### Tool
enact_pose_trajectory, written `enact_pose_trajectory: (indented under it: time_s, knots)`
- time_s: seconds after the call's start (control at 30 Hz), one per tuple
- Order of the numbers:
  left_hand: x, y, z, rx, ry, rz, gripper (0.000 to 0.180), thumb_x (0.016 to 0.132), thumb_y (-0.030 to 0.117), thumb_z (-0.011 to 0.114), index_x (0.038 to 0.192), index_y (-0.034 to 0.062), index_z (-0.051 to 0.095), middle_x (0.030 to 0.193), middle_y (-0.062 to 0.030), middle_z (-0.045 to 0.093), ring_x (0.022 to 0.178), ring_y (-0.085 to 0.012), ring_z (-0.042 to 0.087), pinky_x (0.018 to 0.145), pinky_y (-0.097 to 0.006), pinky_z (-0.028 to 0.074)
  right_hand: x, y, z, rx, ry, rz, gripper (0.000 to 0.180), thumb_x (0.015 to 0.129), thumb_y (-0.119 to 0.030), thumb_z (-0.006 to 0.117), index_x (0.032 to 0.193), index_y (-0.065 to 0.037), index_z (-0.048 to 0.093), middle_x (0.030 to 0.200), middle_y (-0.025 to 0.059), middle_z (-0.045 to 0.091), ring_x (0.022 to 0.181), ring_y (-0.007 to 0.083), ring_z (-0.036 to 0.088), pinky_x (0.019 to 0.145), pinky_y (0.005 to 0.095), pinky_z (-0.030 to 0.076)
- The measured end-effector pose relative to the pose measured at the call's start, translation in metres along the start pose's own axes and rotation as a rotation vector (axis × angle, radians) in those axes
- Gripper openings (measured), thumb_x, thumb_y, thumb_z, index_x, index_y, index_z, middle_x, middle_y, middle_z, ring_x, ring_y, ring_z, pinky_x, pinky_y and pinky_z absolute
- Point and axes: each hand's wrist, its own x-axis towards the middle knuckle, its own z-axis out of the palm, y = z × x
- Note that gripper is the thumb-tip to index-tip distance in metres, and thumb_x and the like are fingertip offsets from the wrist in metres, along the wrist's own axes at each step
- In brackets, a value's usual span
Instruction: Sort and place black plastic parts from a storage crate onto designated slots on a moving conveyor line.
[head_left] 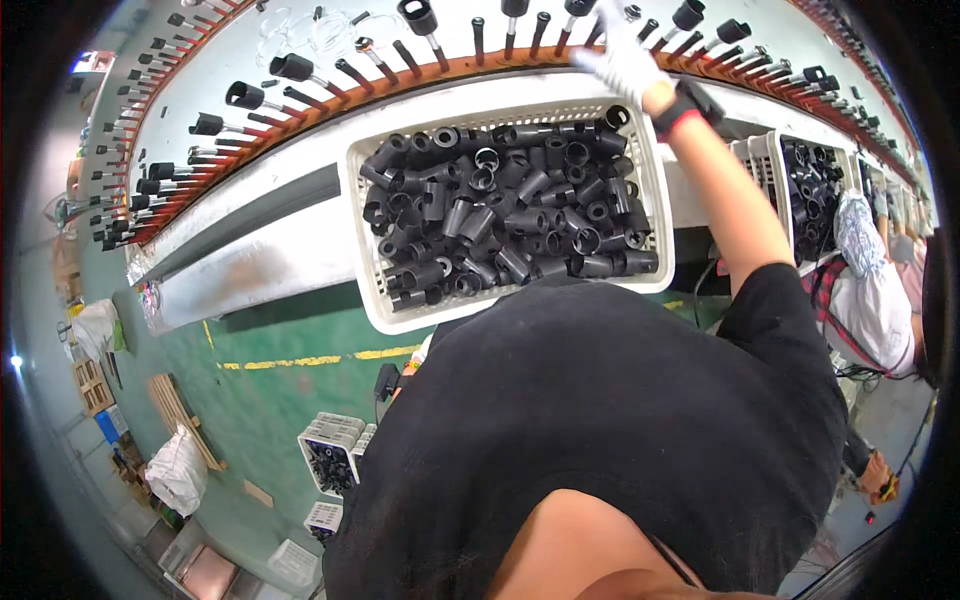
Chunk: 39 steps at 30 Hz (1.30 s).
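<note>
My right hand (622,64), in a white glove, reaches over the far edge of the basket to a conveyor-like row of upright spindles. Its fingers look stretched apart, somewhat blurred, beside the dark spindle handles (562,40); nothing shows in its grip. Of my left hand (424,350) only a sliver of glove shows, low beside the basket's near side; my shirt hides its fingers. Between my arms a white plastic basket (352,215) holds many short black tubular sleeves (475,225), lying in a jumble. Several spindles carry black cylindrical sleeves (418,15).
A metal ledge (255,275) runs along the curved orange-brown rail (440,72). Another basket (775,190) of black parts stands to the right, near a co-worker (868,310). On the green floor at left are stacked crates (335,430), a white sack (178,470) and wooden pallets (180,415).
</note>
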Motion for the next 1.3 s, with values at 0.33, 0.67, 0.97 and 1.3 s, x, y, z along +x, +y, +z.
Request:
enact_pose_trajectory:
  time_s: [0.33, 0.67, 0.97, 1.3]
  knots:
    - [0.003, -0.002, 0.003, -0.036, 0.016, 0.014, 0.018, 0.095, 0.011, 0.051, 0.108, 0.0067, 0.063, 0.094, -0.0053, 0.062, 0.082, -0.0213, 0.056, 0.079, -0.037, 0.048, -0.188, -0.123, -0.017, -0.226, -1.243, 0.212, 0.047, 0.083, -0.032, 0.074, 0.118, -0.004, 0.058, 0.105, 0.0208, 0.066, 0.100, 0.0400, 0.064, 0.086, 0.0463, 0.052]
    - [0.037, 0.009, -0.034, 0.393, 0.025, 0.442, 0.019, 0.095, 0.012, 0.050, 0.109, 0.0077, 0.063, 0.093, -0.0044, 0.061, 0.082, -0.0207, 0.056, 0.078, -0.036, 0.048, -0.129, -0.050, -0.055, 0.694, -0.189, 0.725, 0.042, 0.078, -0.016, 0.079, 0.113, 0.001, 0.066, 0.102, 0.0100, 0.072, 0.097, 0.0172, 0.067, 0.091, 0.0309, 0.052]
    - [-0.126, 0.212, -0.029, 0.325, -0.014, 1.130, 0.034, 0.092, 0.013, 0.061, 0.123, 0.0020, 0.057, 0.117, -0.0164, 0.061, 0.108, -0.0258, 0.058, 0.097, -0.036, 0.046, 0.017, 0.158, -0.085, 0.235, 0.481, 0.865, 0.059, 0.084, -0.042, 0.073, 0.123, 0.002, 0.063, 0.116, 0.0148, 0.068, 0.103, 0.0231, 0.063, 0.092, 0.0328, 0.047]
    - [-0.113, 0.196, 0.022, 1.165, -0.003, 1.048, 0.067, 0.080, 0.033, 0.073, 0.134, 0.0012, 0.049, 0.131, -0.0212, 0.053, 0.120, -0.0396, 0.051, 0.105, -0.047, 0.040, 0.092, 0.098, -0.001, -0.392, -0.336, 0.505, 0.046, 0.090, -0.043, 0.060, 0.119, -0.008, 0.065, 0.128, 0.0203, 0.060, 0.119, 0.0357, 0.056, 0.098, 0.0451, 0.045]
